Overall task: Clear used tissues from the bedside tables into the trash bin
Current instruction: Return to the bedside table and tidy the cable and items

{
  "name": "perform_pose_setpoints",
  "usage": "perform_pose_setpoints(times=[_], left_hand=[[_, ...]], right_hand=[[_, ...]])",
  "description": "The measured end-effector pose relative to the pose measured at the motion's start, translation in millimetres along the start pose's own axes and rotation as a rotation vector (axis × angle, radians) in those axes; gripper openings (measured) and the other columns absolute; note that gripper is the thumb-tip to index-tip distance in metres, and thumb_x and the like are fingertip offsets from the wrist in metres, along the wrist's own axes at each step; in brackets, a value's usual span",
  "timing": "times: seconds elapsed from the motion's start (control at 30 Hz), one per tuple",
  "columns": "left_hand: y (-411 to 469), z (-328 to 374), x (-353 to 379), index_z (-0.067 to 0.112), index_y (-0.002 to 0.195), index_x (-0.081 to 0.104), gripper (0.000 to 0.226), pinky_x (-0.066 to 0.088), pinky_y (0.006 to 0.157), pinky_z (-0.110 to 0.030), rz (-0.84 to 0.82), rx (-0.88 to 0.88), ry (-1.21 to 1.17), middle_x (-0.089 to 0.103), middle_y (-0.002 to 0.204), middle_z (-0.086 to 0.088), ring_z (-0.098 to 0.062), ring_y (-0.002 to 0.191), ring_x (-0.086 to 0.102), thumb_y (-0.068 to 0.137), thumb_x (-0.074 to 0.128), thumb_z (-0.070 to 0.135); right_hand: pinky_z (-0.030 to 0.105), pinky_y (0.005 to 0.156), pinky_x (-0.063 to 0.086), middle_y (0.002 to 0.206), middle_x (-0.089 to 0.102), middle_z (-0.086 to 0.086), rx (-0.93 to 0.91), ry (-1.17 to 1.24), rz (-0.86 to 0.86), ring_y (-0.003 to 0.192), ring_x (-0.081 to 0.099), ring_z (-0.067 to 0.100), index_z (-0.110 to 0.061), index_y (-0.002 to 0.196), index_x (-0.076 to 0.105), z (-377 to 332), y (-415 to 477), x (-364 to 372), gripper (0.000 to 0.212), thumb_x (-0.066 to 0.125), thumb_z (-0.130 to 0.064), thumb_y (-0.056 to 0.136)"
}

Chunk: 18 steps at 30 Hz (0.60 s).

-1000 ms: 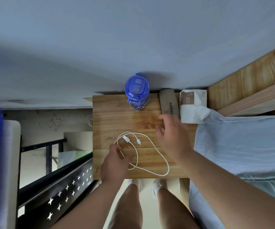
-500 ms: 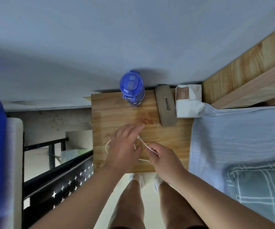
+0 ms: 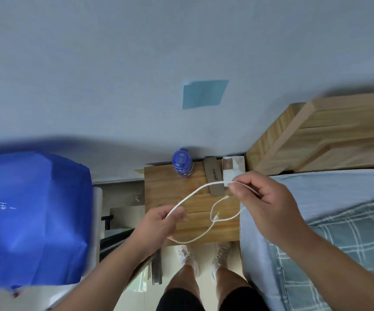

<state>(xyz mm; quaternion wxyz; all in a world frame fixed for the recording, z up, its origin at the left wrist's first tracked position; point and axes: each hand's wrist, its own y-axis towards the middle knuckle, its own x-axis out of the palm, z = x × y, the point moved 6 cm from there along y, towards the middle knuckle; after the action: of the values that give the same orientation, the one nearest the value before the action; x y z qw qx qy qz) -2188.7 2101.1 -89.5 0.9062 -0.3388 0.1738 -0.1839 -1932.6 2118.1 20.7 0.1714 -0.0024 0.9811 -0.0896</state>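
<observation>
You are holding a white cable (image 3: pixel 195 191) above the tabletop (image 3: pixel 159 189): your left hand (image 3: pixel 159 225) is pinching one stretch, your right hand (image 3: pixel 264 205) is pinching another near the tabletop's right edge, and loops are hanging between them. The front and left of the tabletop are lying bare. Along its back edge a blue bottle (image 3: pixel 182 163), a grey case (image 3: pixel 213 176) and a tissue pack (image 3: pixel 233 168) are standing side by side against the wall. The bed (image 3: pixel 316 198) is pressing against the right edge; a blue bag (image 3: pixel 31 216) is crowding the left. No loose tissue seems visible, though blur is making that uncertain.
</observation>
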Motion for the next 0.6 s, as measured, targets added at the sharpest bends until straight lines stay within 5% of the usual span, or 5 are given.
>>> perform_pose_setpoints(times=[0.23,0.37,0.43,0.6], left_hand=[[-65.6,18.9,0.5,0.018,0.083,0.078,0.039,0.044,0.062,-0.029,-0.093,-0.034,-0.011,0.06,0.058,0.0,-0.012,0.054,0.051,0.105,0.058,0.044],[-103.2,15.6,10.2,0.017,0.078,0.078,0.05,0.054,0.082,-0.041,-0.146,-0.053,0.04,0.069,0.061,-0.003,-0.015,0.062,0.064,0.104,0.055,0.052],[-122.3,25.0,12.6,0.02,0.07,0.075,0.059,0.053,0.077,-0.037,-0.172,-0.051,0.011,0.06,0.054,-0.002,-0.016,0.056,0.056,0.096,0.052,0.068],[-152.7,106.9,18.6,0.011,0.073,0.064,0.055,0.05,0.05,-0.031,-0.233,0.006,-0.744,0.026,0.049,0.003,-0.015,0.044,0.027,0.092,0.065,0.063]], right_hand=[[0.018,0.045,0.031,0.052,0.039,-0.017,-0.115,0.406,0.228,0.047,0.031,0.006,-0.026,0.087,0.071,-112.3,-11.1,-79.3,0.026,0.072,-0.052,0.09],[0.017,0.04,0.024,0.052,0.033,-0.011,-0.035,0.627,0.33,0.042,0.024,0.008,-0.029,0.081,0.071,-126.2,-6.0,-115.0,0.018,0.065,-0.036,0.096],[0.018,0.04,0.022,0.053,0.032,-0.009,0.03,0.624,0.358,0.042,0.023,0.01,-0.029,0.079,0.071,-121.7,-3.4,-122.9,0.018,0.067,-0.042,0.091],[0.024,0.046,0.024,0.051,0.036,-0.012,0.17,0.349,0.345,0.044,0.028,0.009,-0.027,0.079,0.072,-88.4,-9.6,-105.1,0.024,0.06,-0.03,0.1]])
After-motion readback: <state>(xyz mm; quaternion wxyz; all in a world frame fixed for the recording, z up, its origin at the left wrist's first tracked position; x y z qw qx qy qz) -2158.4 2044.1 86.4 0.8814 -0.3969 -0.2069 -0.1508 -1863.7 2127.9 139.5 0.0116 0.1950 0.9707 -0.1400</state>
